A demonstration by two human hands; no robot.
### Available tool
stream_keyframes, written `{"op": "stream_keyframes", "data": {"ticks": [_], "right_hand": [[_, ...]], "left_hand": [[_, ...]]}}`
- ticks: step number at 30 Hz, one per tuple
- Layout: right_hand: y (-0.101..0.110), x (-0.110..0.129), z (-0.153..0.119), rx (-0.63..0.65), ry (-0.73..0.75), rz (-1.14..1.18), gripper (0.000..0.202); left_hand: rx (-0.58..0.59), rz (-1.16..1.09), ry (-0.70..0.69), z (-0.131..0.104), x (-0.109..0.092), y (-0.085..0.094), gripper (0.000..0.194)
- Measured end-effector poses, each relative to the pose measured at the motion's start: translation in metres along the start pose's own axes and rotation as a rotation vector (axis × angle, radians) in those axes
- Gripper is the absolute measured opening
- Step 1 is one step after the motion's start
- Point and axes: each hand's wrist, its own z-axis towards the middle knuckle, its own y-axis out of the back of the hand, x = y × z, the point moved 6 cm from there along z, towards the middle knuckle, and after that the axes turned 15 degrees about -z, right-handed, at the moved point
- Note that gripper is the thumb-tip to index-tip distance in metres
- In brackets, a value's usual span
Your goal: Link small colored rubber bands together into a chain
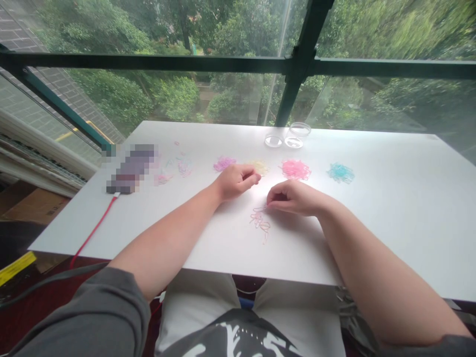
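My left hand [238, 181] is closed, thumb against curled fingers, just in front of a pile of pale yellow thin loops [259, 167] that it partly covers. What its fingertips hold, if anything, is too small to make out. Lower and to the right, my right hand [293, 197] pinches at the edge of a loose group of pinkish loops [261, 224], which look like small rubber bands. Its fingertips meet the end of one pale pink loop [259, 209]. The loops' exact kind is not clear.
Purple [224, 163], bright pink [295, 169] and teal [341, 172] piles lie across the white table [394, 213]. Mixed loops [182, 166] are scattered at left, near a blurred phone-like device [133, 168] with a red cable [94, 229]. Clear round dishes [273, 141] stand by the window.
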Motion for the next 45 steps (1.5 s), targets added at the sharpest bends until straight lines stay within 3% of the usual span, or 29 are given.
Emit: {"op": "stream_keyframes", "data": {"ticks": [9,19,28,34,42,45], "right_hand": [[0.0,-0.01,0.004,-0.056,-0.019,0.172,0.013],[-0.003,-0.011,0.006,-0.078,-0.005,0.27,0.012],[-0.005,-0.014,0.006,-0.043,-0.008,0.432,0.012],[-0.005,-0.014,0.007,-0.048,-0.021,0.455,0.013],[-0.005,-0.008,0.008,-0.082,-0.027,0.44,0.013],[0.001,-0.011,0.007,-0.159,-0.061,0.467,0.014]], "left_hand": [[0.263,-0.062,0.071,-0.009,-0.002,-0.018,0.018],[0.264,-0.037,0.055,-0.01,-0.007,-0.019,0.012],[0.36,0.036,0.003,-0.013,-0.01,-0.021,0.015],[0.204,0.081,0.024,-0.009,-0.004,-0.012,0.028],[0.109,0.032,-0.007,-0.007,-0.005,-0.012,0.011],[0.069,0.015,0.033,-0.007,0.001,-0.008,0.011]]}}
